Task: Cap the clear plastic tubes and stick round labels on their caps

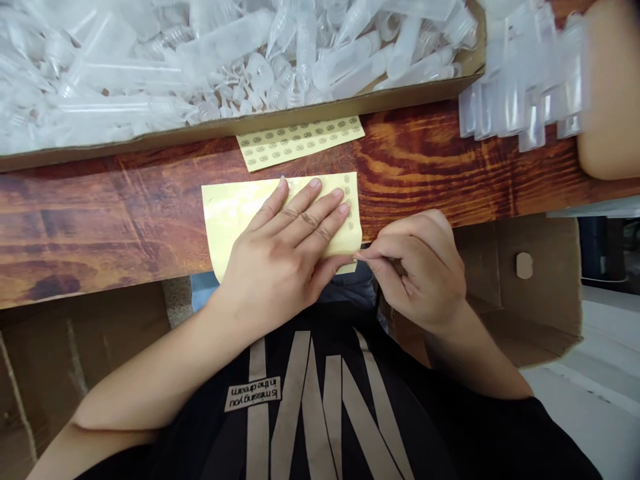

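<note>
My left hand lies flat on a pale yellow sticker sheet, its fingers pointing away from me. Its thumb reaches right along the sheet's near edge. A column of small round printed stickers shows at the sheet's right side; the rest of that face looks bare or is under my hand. My right hand is closed in a pinch at the sheet's near right corner, its fingertips meeting my left thumb tip. Whether a loose sticker is also in the pinch is too small to tell. The sheet's near edge overhangs the table.
A second yellow sticker sheet with rows of round prints lies beyond. Behind it stands a cardboard tray heaped with clear plastic tubes. Stacked clear tubes are on the wooden table at right, beside a blurred person's arm. An open cardboard box sits below right.
</note>
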Available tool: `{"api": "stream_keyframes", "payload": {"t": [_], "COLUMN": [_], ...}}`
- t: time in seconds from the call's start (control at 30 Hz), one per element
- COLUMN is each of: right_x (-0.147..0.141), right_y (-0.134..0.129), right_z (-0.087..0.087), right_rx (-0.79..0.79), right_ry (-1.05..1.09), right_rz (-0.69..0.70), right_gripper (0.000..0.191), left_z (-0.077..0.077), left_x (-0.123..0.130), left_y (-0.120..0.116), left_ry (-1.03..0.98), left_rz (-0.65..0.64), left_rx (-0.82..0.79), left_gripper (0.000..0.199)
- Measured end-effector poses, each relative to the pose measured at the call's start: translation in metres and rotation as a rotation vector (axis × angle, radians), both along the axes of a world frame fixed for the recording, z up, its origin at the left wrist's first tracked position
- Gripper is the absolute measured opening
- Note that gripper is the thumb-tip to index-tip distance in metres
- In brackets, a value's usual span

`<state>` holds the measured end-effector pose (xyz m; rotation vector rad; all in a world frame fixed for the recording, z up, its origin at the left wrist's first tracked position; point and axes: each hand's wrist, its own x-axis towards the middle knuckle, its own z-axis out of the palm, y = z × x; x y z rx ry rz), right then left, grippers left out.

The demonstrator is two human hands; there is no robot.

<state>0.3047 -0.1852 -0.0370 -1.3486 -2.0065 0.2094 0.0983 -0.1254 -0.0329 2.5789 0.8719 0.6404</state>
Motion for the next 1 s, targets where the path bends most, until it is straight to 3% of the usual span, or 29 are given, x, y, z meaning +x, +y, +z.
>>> {"api": "stream_keyframes", "payload": {"t": [0.1, 0.27, 0.4, 0.53, 0.7, 0.8, 1.0], "right_x": [0.004, 0.002, 0.001, 0.001, 0.000, 0.001, 0.003], "right_y": [0.001, 0.003, 0.009, 0.011, 0.009, 0.008, 0.014], "right_z": [0.002, 0.003, -0.003, -0.006, -0.010, -0.012, -0.007], "right_rx": [0.063, 0.071, 0.091, 0.065, 0.055, 0.049, 0.048], "right_ry": [0.085, 0.321, 0.519, 0.634, 0.718, 0.719, 0.729], "right_rz": [-0.034, -0.226, -0.281, -0.270, -0.246, -0.232, -0.210], "right_gripper": [0.016, 0.016, 0.014, 0.014, 0.015, 0.015, 0.016], "left_z": [0.002, 0.007, 0.026, 0.033, 0.012, 0.003, 0.023], "left_x": [0.001, 0.007, 0.008, 0.014, 0.030, 0.029, 0.013], "left_y": [0.008, 0.022, 0.043, 0.084, 0.132, 0.143, 0.143], "left_ry": [0.070, 0.183, 0.171, 0.014, 0.045, 0.032, -0.153], "left_rz": [-0.005, -0.002, -0.002, 0.221, 0.417, 0.403, 0.311], "left_rx": [-0.015, 0.115, 0.248, 0.329, 0.227, 0.164, 0.068], "left_gripper": [0.058, 0.060, 0.040, 0.015, 0.015, 0.019, 0.018]}}
